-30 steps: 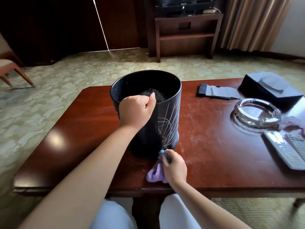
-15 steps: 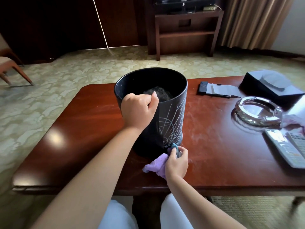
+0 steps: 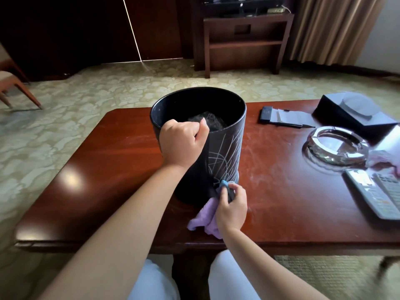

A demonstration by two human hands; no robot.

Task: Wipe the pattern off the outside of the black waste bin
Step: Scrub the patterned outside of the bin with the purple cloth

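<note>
My left hand (image 3: 183,144) is clenched over the near rim of the black waste bin (image 3: 225,152), which stands mid-table; if that hold loosens, the bin could tip. My right hand (image 3: 232,205) grips the purple cloth (image 3: 203,219) at its base; the white pattern (image 3: 223,156) above might stay unwiped.

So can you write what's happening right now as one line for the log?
left hand: grips bin rim | right hand: presses purple cloth to black waste bin base | white pattern: not yet gone
</note>
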